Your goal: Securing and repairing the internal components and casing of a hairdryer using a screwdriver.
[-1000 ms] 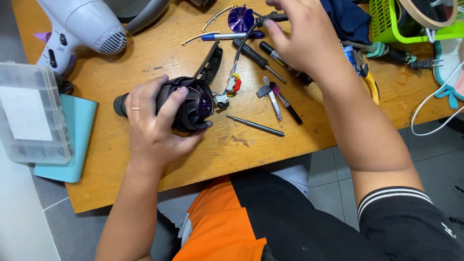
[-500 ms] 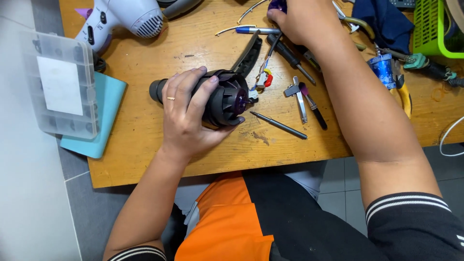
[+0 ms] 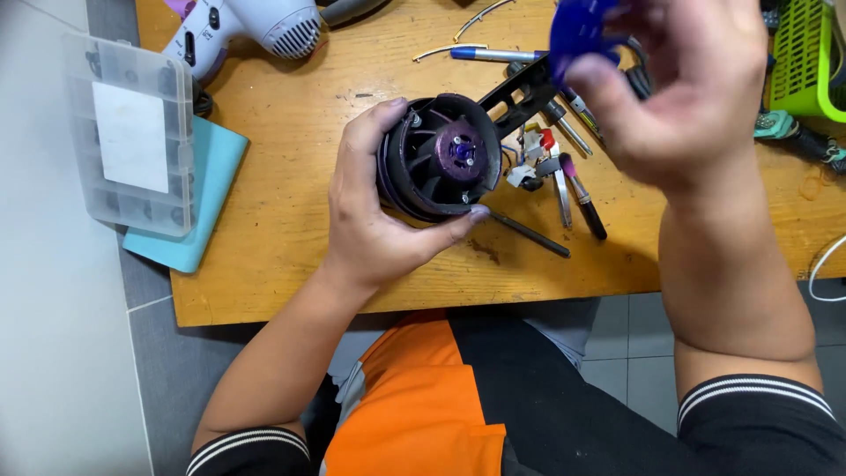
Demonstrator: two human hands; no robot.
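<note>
My left hand point(image 3: 379, 211) grips a round black and purple motor housing point(image 3: 441, 159) with vanes, its open face turned up toward me over the wooden table point(image 3: 291, 238). A black bracket sticks out from its upper right side. My right hand point(image 3: 687, 88) is raised above the table at the upper right, blurred, holding a small blue-purple plastic fan piece point(image 3: 577, 31) between its fingers.
A white and purple hair dryer point(image 3: 256, 26) lies at the top left. A clear parts box point(image 3: 132, 132) rests on a teal pad point(image 3: 198, 207) at the table's left edge. Several screwdrivers point(image 3: 573, 181), a blue pen point(image 3: 493, 55) and a green basket point(image 3: 806, 57) lie around.
My right hand has lifted the blue-purple fan piece off the back of the table toward me. My left hand has tilted the housing so its open face shows.
</note>
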